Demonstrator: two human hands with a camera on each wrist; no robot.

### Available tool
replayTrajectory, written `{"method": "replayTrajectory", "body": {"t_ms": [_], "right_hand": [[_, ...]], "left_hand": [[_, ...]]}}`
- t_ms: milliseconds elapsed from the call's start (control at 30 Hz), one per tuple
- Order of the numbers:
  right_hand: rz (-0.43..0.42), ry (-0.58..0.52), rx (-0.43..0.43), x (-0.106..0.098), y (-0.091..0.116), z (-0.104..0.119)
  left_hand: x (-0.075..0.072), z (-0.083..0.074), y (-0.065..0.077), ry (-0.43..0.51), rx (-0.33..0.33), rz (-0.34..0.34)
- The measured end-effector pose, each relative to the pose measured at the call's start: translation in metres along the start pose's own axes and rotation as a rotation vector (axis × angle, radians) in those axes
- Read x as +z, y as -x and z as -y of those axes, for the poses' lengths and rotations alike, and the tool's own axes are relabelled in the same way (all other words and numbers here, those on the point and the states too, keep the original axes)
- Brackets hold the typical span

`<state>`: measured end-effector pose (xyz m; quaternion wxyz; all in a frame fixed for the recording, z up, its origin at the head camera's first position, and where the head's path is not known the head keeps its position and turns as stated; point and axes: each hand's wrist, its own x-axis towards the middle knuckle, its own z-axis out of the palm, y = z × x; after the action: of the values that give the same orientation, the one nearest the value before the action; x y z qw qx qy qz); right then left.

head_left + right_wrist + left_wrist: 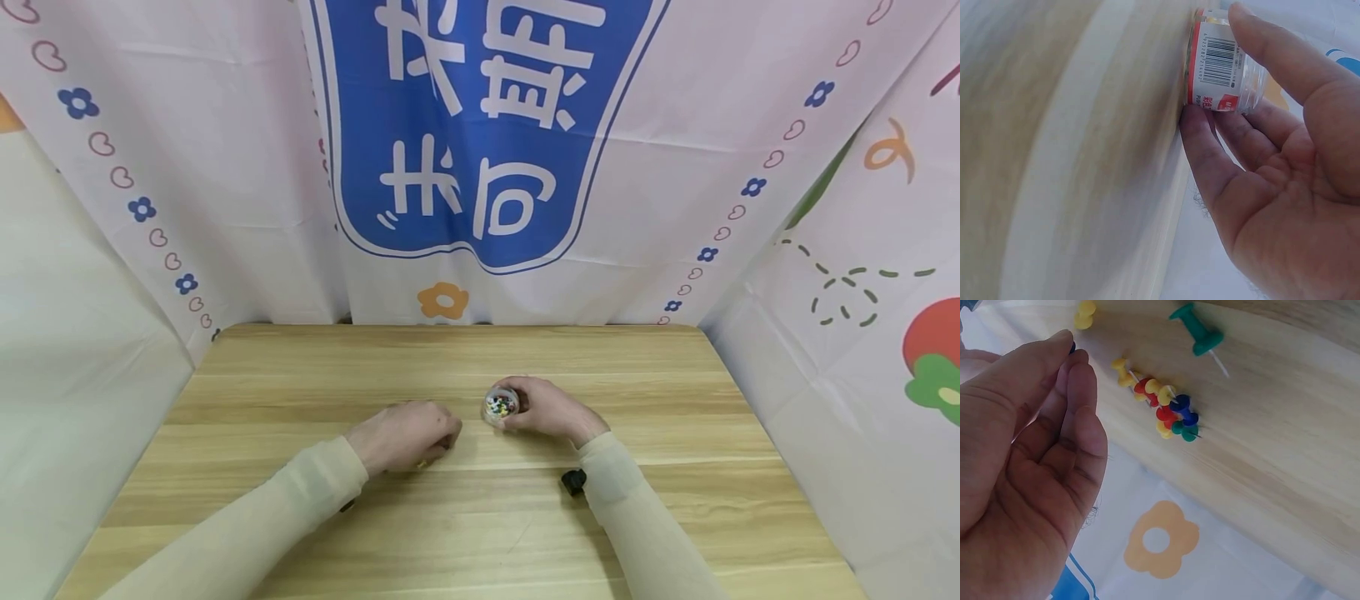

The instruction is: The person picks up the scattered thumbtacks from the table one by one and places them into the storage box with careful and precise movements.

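Note:
My left hand (pixel 408 435) hovers low over the table, left of the jar. Its thumb and fingertips pinch a dark blue push pin (pixel 1073 347), mostly hidden between them. Close by on the table lie a huddle of yellow, red, blue and green push pins (pixel 1164 414), a separate green push pin (pixel 1199 331) and a yellow one (pixel 1085 315). My right hand (pixel 551 408) grips a small clear round jar (pixel 1216 62) from its right side, thumb and fingers around the wall. The jar stands upright and uncovered, with multicoloured pins (pixel 498 406) inside.
The wooden table (pixel 645 367) ends at a hanging printed cloth (pixel 390 287) behind it, with more cloth at both sides. A small black object (pixel 573 482) shows beside my right sleeve, and a dark piece (pixel 347 505) under my left sleeve.

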<state>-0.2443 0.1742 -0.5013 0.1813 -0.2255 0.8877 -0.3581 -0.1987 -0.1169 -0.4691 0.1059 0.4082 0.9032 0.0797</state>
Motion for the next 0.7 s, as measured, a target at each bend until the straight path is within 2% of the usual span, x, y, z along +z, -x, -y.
{"method": "replayTrajectory", "body": {"t_ms": [300,700], "right_hand": [[-0.011,-0.004,-0.002,0.001,0.001,0.000],[-0.007,-0.002,-0.019,-0.001,0.001,0.000]], "left_hand": [[-0.004,-0.001,-0.007,0.019,0.008,-0.052],[-0.008,-0.004,-0.017,0.055,-0.029,-0.110]]}}
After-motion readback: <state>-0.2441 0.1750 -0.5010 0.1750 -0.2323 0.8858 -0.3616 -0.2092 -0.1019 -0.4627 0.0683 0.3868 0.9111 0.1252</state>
